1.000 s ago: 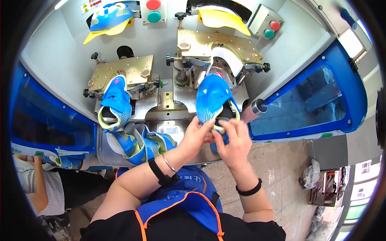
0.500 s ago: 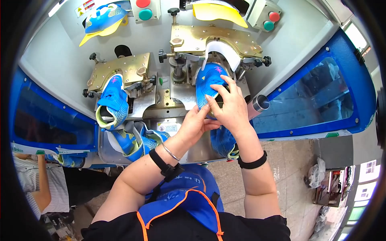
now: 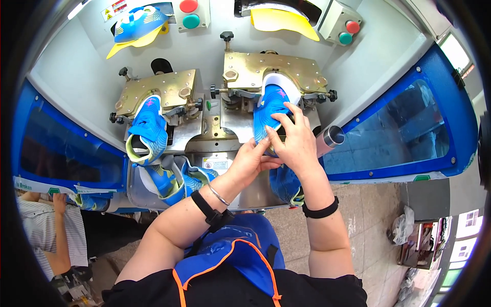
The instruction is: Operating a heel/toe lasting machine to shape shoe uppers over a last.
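Observation:
A blue shoe upper (image 3: pixel 265 108) with a pink mark lies toe-first in the right-hand machine station, a white curved pad (image 3: pixel 286 84) around its toe. Above that toe sits a brass clamp plate (image 3: pixel 255 66). My left hand (image 3: pixel 250 162) pinches the upper's near end with thumb and fingertips. My right hand (image 3: pixel 295 137) bends over the upper's right side, its fingers curled onto the edge and its thumb close to the left fingertips. At the left-hand station a second blue upper (image 3: pixel 148 125) is held by its toe under another brass plate (image 3: pixel 176 84).
Several more blue uppers (image 3: pixel 179 179) lie on the metal ledge, with one (image 3: pixel 285 185) below my right wrist. A pink cup with a metal lid (image 3: pixel 333 136) stands at right. Button boxes (image 3: pixel 343 25) are on the back wall. Another person's arm (image 3: pixel 60 230) shows at far left.
The right brass plate and white pad have come down over the upper's toe. Both hands stay on the upper, nearly in place. The view has shifted slightly.

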Motion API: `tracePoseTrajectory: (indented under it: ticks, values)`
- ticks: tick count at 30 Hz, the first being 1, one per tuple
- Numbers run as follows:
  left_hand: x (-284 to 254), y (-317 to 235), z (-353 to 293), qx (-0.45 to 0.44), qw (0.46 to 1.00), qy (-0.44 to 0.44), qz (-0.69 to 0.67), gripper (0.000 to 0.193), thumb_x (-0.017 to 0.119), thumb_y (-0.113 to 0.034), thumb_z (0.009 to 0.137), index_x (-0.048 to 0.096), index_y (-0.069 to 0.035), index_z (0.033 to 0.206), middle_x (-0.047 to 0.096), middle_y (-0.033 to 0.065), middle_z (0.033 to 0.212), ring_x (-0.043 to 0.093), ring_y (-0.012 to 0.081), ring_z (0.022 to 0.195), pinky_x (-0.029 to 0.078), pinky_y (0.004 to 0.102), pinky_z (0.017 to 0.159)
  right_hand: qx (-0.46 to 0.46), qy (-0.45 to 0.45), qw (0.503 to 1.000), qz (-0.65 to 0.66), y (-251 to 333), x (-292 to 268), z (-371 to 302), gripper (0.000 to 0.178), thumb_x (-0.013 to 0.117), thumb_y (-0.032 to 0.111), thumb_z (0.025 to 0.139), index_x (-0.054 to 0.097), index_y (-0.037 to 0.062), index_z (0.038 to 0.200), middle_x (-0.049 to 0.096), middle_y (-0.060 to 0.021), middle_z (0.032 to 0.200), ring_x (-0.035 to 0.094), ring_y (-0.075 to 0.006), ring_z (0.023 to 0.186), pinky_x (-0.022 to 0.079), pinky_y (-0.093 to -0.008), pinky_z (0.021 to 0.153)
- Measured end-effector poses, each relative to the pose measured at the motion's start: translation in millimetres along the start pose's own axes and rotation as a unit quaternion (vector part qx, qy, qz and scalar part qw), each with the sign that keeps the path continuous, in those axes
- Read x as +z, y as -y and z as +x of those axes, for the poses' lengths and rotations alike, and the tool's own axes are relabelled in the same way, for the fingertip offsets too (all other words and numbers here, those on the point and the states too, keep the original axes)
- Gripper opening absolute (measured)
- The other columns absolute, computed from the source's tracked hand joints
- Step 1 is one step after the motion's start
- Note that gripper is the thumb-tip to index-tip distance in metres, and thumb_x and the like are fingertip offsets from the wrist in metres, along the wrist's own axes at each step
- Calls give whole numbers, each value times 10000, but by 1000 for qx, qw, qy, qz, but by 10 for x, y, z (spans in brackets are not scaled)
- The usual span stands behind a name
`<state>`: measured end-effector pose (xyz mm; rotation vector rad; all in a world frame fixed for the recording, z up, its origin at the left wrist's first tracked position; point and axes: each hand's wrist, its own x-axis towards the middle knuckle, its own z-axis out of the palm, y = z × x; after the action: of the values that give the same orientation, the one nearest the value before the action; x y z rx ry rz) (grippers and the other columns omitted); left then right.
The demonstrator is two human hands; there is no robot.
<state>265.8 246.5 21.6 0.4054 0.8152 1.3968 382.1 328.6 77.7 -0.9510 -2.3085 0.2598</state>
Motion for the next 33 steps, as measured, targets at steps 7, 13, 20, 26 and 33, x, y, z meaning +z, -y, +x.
tracePoseTrajectory:
  ticks: [7, 13, 20, 26, 33]
  values:
    - [9, 50, -21, -8, 1000, -19, 5, 449, 577, -376, 960, 482, 16, 1157, 642, 156, 989, 705, 253, 816, 602, 301, 700, 9, 58, 996, -67, -15, -30, 105, 323, 645, 322, 843, 685, 143, 1110, 578, -84, 1244, 612, -304, 1018, 527, -406, 822]
    - [-41, 206, -3, -22, 997, -77, 1, 467, 598, -388, 946, 501, 18, 1157, 664, 149, 979, 706, 235, 808, 592, 266, 664, 2, 50, 996, -72, -97, 80, 87, 368, 657, 300, 811, 683, 127, 1135, 608, -98, 1211, 628, -314, 920, 538, -408, 778]
    - [-201, 326, 53, -17, 998, -58, 24, 439, 621, -374, 935, 474, 2, 1108, 655, 137, 970, 702, 221, 781, 591, 277, 664, -4, 12, 997, -81, -98, 167, -23, 376, 672, 270, 795, 681, 132, 1145, 605, -92, 1217, 592, -302, 977, 536, -396, 775]
    - [-274, 323, 67, -6, 994, -89, 61, 419, 612, -363, 943, 477, 7, 1088, 656, 144, 921, 699, 225, 756, 593, 309, 689, -17, -6, 997, -79, -79, 270, -58, 381, 680, 271, 792, 680, 139, 1150, 595, -84, 1226, 583, -301, 1014, 528, -386, 810]
    - [-419, 118, -554, -51, 974, -64, 212, 662, 639, -393, 918, 373, 17, 1365, 586, 155, 1162, 666, 220, 924, 556, 319, 716, -32, -39, 971, -235, 211, 211, -105, 350, 669, 241, 805, 681, 156, 1144, 567, -47, 1287, 417, -369, 1288, 320, -648, 984]
